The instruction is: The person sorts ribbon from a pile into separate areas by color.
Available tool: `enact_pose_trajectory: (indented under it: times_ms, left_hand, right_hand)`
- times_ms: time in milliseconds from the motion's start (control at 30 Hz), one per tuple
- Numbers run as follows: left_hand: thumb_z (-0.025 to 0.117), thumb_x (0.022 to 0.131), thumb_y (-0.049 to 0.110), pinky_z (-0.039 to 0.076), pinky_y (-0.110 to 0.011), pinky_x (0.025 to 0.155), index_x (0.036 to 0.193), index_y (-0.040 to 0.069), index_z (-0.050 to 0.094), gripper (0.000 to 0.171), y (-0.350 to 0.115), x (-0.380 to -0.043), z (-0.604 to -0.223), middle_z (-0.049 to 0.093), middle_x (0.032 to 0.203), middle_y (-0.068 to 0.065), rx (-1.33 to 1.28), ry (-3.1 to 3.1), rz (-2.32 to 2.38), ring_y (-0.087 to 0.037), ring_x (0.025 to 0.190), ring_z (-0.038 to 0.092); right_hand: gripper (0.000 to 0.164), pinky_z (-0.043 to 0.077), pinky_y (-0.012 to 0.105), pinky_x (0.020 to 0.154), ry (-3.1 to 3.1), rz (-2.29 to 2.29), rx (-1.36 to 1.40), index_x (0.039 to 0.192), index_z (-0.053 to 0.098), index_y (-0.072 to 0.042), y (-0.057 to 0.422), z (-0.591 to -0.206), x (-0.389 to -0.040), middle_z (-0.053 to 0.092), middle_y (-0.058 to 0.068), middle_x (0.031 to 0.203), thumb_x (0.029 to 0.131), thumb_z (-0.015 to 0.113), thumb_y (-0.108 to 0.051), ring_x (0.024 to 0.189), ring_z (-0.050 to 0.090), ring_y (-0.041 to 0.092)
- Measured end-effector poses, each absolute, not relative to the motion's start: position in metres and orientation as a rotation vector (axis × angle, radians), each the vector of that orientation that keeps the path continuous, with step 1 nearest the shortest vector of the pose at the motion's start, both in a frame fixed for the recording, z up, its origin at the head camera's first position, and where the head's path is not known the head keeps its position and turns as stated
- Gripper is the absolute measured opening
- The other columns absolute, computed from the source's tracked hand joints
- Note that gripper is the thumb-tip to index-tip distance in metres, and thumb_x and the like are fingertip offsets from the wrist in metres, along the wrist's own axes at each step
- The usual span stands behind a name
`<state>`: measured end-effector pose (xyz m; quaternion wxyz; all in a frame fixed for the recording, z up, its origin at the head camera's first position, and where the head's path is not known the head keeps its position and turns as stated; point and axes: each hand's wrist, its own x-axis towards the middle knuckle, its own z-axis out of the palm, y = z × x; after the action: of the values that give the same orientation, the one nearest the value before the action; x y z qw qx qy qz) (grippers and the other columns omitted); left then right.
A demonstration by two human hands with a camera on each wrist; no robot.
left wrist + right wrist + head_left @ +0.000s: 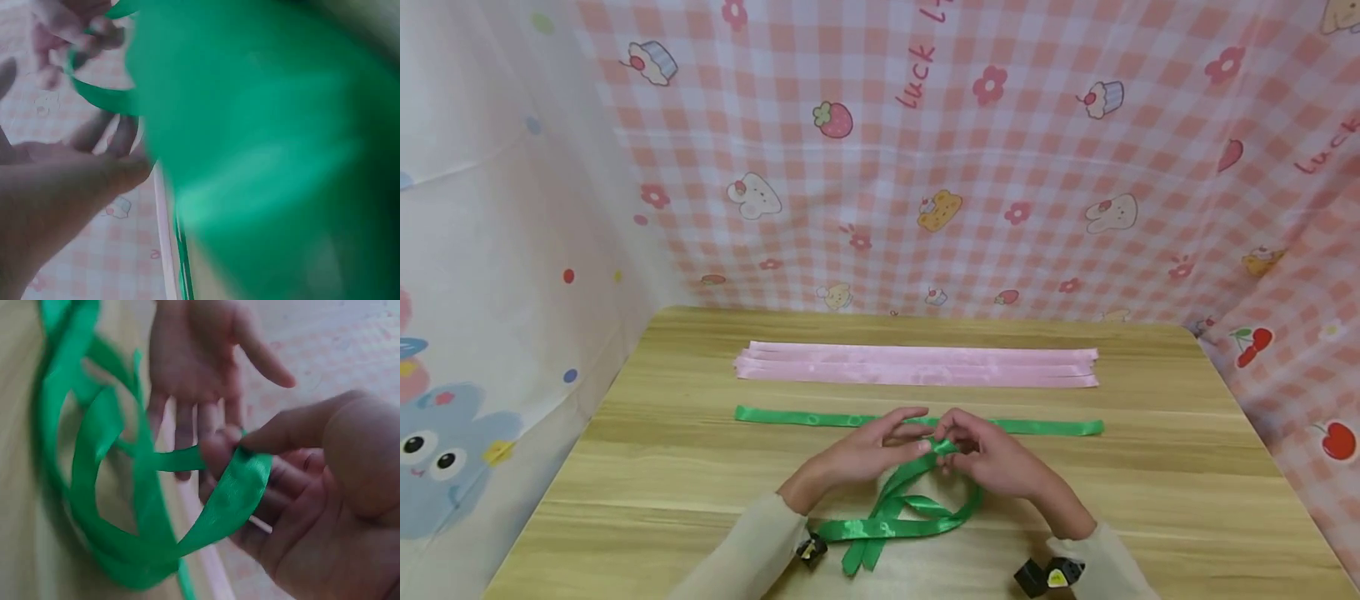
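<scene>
My right hand (996,457) pinches a green satin ribbon (910,528) between thumb and fingertips. From there the ribbon loops down and lies over itself near the front of the table. Facing it is my left hand (880,446), its fingers extended beside the held part; in the right wrist view the left palm (190,365) shows with straight fingers. A blurred stretch of the ribbon (250,137) fills much of the left wrist view. Just beyond both hands, a second green ribbon (805,417) lies straight across the table, its middle partly hidden by them.
Several pale pink ribbons (917,365) lie side by side toward the back of the wooden table (625,467). A checked pink cloth (880,167) hangs behind the table, and a white printed cloth (497,250) hangs at the left. Small black wrist devices (1048,577) sit at the sleeves.
</scene>
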<state>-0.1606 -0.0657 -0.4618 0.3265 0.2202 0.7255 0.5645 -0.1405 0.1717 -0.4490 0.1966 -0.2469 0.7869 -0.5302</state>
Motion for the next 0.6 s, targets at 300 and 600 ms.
enact_pose_trajectory:
  times_ms: [300, 600]
  left_hand:
    - [0.049, 0.106, 0.028, 0.044, -0.038, 0.102, 0.138, 0.002, 0.048, 0.042, -0.081, -0.166, -0.435, 0.068, 0.103, -0.002, 0.79, 1.624, 1.678, -0.018, 0.099, 0.064]
    - [0.055, 0.102, 0.01, 0.034, -0.021, 0.051, 0.133, 0.0, 0.051, 0.032, -0.101, -0.161, -0.405, 0.062, 0.076, -0.01, 0.936, 1.738, 1.707, -0.01, 0.054, 0.046]
  right_hand:
    - [0.013, 0.055, 0.034, 0.064, 1.851, -1.791, -0.97, 0.111, 0.046, 0.006, 0.174, -0.41, -0.136, 0.061, 0.014, 0.085, 0.099, 0.052, 0.003, 0.068, 0.059, 0.019]
    - [0.013, 0.05, 0.026, 0.058, 1.796, -1.882, -0.89, 0.11, 0.045, 0.004, 0.179, -0.39, -0.133, 0.064, 0.001, 0.089, 0.099, 0.053, 0.003, 0.067, 0.054, 0.011]
